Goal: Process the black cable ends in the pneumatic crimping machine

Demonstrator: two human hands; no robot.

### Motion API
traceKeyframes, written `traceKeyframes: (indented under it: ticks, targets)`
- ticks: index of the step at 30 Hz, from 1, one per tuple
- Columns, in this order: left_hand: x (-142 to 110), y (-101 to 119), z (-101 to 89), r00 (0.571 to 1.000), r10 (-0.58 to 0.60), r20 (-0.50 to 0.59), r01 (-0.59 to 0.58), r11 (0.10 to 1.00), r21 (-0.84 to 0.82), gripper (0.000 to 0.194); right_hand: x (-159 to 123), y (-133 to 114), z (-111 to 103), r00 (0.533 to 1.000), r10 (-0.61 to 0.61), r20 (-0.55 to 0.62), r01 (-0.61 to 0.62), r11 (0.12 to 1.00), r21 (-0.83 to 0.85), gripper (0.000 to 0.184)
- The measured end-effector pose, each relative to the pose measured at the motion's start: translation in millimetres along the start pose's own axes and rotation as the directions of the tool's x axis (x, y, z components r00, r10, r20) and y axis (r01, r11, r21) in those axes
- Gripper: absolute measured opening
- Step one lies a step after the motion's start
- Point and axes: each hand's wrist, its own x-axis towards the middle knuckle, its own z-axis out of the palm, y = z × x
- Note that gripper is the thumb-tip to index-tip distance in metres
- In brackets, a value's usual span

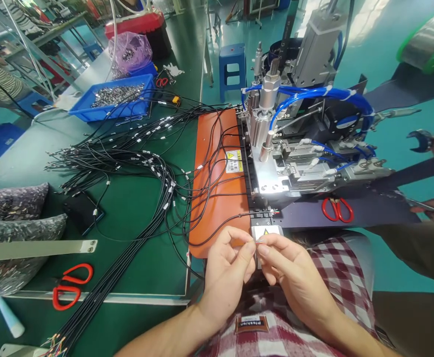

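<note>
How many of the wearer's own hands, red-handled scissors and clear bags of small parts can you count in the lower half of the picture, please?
Wearer's own left hand and right hand: 2
Red-handled scissors: 2
Clear bags of small parts: 2
Total: 6

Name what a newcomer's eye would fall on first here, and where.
Probably the metal machine right of centre, with blue tubes arching over it. Next, the black cables sprawling over the green table at left. Lower centre, the person's left grip and right grip nearly meet around something too small to identify.
</note>
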Motion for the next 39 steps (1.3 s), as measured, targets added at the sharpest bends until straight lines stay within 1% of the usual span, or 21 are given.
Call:
traceKeyframes:
  ticks: [2, 4, 8, 10, 11, 14, 17, 19, 21, 24, 28, 31, 33, 36, 39]
  targets:
    - [0.6, 0.4, -0.8, 1.0, 0.003, -0.001, -0.003, 1.0, -0.002, 0.017, -0.6, -1.4, -1.5, 1.0, -0.006, -0.006, 0.006, 1.0, -0.02, 0.022]
    - [0.8, 1.4, -0.8, 1.0, -0.002, -0.001, 0.002, 1.0, 0.006, 0.019, -0.9, -4.3, -2.2, 1.0, 0.009, -0.014, -0.009, 1.0, -0.003, 0.024]
    - [0.1, 2.0, 0.3, 1.0, -0.025, -0.002, 0.025, 1.0, -0.001, 0.023, -0.2, -9.5, 0.8, 0.988, 0.155, 0.009, -0.155, 0.978, 0.142, 0.026]
    - [0.0, 1.0, 0.8, 1.0, -0.027, -0.006, 0.027, 0.999, -0.018, 0.023, -0.2, -9.0, 3.6, 0.98, 0.193, 0.048, -0.198, 0.966, 0.163, 0.028]
    - [0.1, 0.3, 1.0, 0.999, -0.031, -0.01, 0.03, 0.999, -0.026, 0.022, -0.5, -7.9, 5.0, 0.981, 0.185, 0.062, -0.192, 0.97, 0.145, 0.027]
    - [0.9, -1.3, 0.4, 0.998, -0.051, -0.022, 0.05, 0.998, -0.04, 0.019, -1.8, -3.4, 7.3, 0.992, 0.107, 0.069, -0.109, 0.994, 0.023, 0.025]
    - [2.0, -0.5, -2.3, 0.996, -0.086, 0.016, 0.087, 0.993, -0.075, 0.017, -3.7, -2.4, 5.3, 0.994, 0.066, 0.085, -0.057, 0.993, -0.105, 0.027]
    - [2.4, 1.3, -4.4, 0.99, -0.119, 0.072, 0.125, 0.989, -0.082, 0.017, -5.6, -4.8, 2.7, 0.995, 0.054, 0.085, -0.037, 0.98, -0.194, 0.029]
    - [2.3, 3.3, -5.5, 0.984, -0.147, 0.104, 0.153, 0.987, -0.057, 0.017, -7.6, -8.7, 0.9, 0.998, 0.041, 0.056, -0.024, 0.958, -0.285, 0.032]
    - [1.5, 5.8, -4.1, 0.981, -0.175, 0.09, 0.178, 0.983, -0.035, 0.015, -9.9, -14.4, 0.7, 0.999, 0.028, 0.031, -0.014, 0.927, -0.375, 0.036]
    - [0.8, 8.5, 0.1, 0.97, -0.232, 0.069, 0.239, 0.963, -0.124, 0.013, -9.5, -15.3, -0.2, 0.999, 0.023, 0.023, -0.012, 0.925, -0.379, 0.036]
    - [1.1, 10.0, 0.8, 0.949, -0.303, 0.093, 0.316, 0.924, -0.215, 0.013, -8.3, -10.2, -2.6, 0.992, 0.098, 0.08, -0.07, 0.949, -0.306, 0.032]
    - [1.6, 10.8, -0.1, 0.927, -0.357, 0.116, 0.375, 0.885, -0.277, 0.014, -8.0, -6.5, -2.1, 0.985, 0.126, 0.115, -0.095, 0.964, -0.249, 0.031]
    - [2.7, 12.1, -2.5, 0.906, -0.402, 0.132, 0.423, 0.849, -0.318, 0.016, -7.9, -4.8, 2.9, 0.991, 0.087, 0.098, -0.061, 0.968, -0.243, 0.03]
    - [3.5, 14.0, -5.0, 0.915, -0.383, 0.13, 0.404, 0.879, -0.254, 0.017, -7.5, -7.4, 7.8, 0.997, 0.033, 0.067, -0.011, 0.954, -0.299, 0.032]
